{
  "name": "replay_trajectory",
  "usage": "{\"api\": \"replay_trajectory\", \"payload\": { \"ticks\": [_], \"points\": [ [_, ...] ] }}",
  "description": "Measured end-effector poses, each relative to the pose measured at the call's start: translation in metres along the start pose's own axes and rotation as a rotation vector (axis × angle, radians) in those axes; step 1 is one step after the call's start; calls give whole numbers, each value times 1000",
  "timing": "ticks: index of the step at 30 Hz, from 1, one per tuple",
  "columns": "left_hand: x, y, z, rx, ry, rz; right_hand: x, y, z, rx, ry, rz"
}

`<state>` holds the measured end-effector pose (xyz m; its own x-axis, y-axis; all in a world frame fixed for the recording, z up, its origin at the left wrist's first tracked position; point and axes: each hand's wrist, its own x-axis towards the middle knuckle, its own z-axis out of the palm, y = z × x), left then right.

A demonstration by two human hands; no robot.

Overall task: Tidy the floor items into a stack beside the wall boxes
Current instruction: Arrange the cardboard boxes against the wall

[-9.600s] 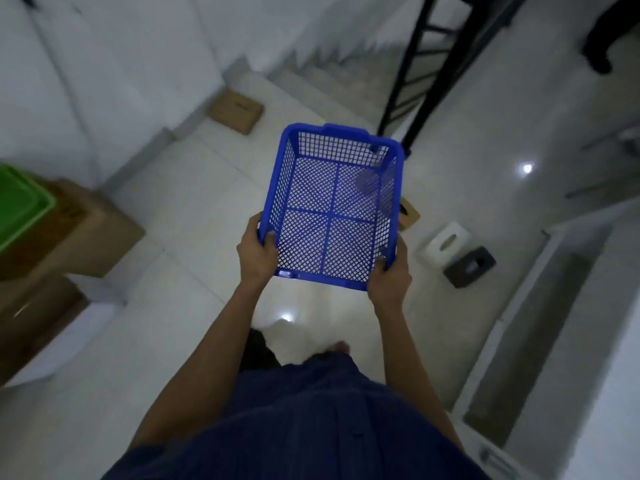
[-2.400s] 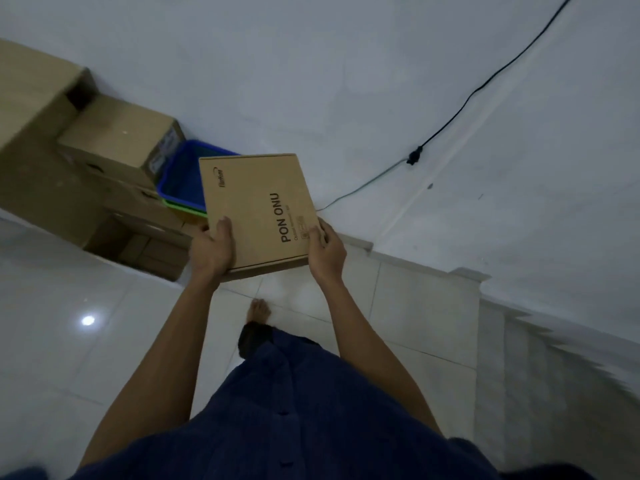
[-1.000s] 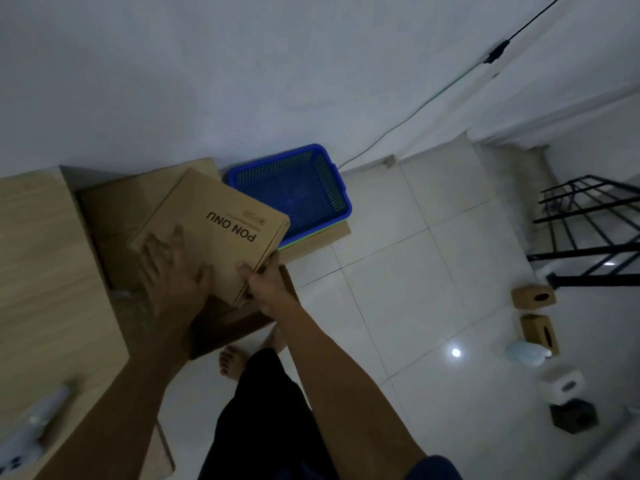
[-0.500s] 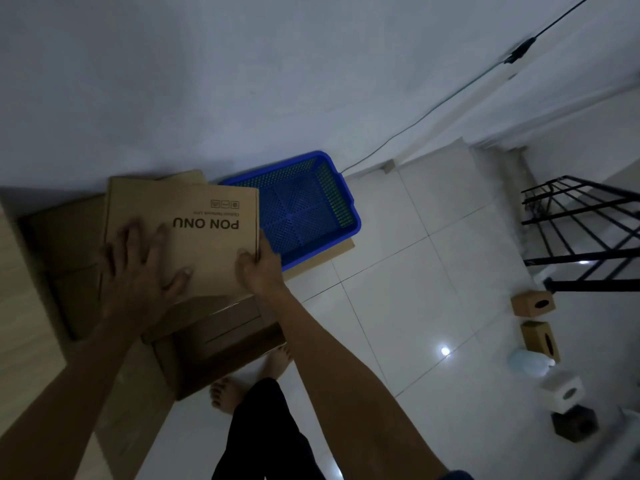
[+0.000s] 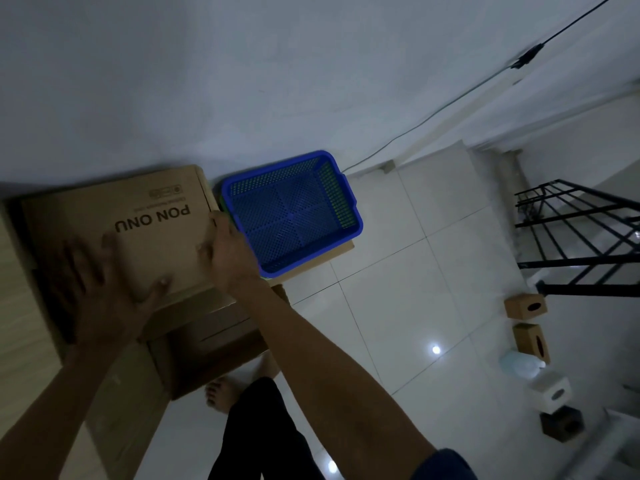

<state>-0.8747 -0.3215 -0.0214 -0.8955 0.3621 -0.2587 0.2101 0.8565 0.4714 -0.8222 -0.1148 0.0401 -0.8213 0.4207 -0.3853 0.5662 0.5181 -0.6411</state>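
A flat cardboard box printed "PON ONU" (image 5: 138,216) lies on top of the stacked cardboard boxes (image 5: 207,337) against the white wall. My left hand (image 5: 104,289) rests flat on its near left part, fingers spread. My right hand (image 5: 228,258) grips its right edge. Right beside it a blue mesh basket (image 5: 294,209) sits nested in a green one on a lower carton. Far right on the floor stand two brown tissue boxes (image 5: 524,306) (image 5: 531,341), a white one (image 5: 550,393), a dark one (image 5: 562,426) and a clear bottle (image 5: 519,364).
A light wooden cabinet (image 5: 20,306) fills the left edge. A black metal stair railing (image 5: 581,237) stands at the right, with steps behind. A black cable (image 5: 450,102) runs along the wall. My bare foot (image 5: 221,393) stands on white floor tiles (image 5: 398,289).
The PON ONU box has slid back onto the stack toward the wall and squared up beside the blue basket. My left hand has shifted toward the box's near left corner.
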Motion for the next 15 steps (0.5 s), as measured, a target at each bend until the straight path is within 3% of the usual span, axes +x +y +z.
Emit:
{"api": "replay_trajectory", "payload": {
  "ticks": [5,15],
  "points": [
    [0,11,-2,38,-5,0,-22,-4,32,-394,-49,-157],
    [6,4,-3,-44,-1,0,-22,-3,30,-393,-119,-179]
  ]
}}
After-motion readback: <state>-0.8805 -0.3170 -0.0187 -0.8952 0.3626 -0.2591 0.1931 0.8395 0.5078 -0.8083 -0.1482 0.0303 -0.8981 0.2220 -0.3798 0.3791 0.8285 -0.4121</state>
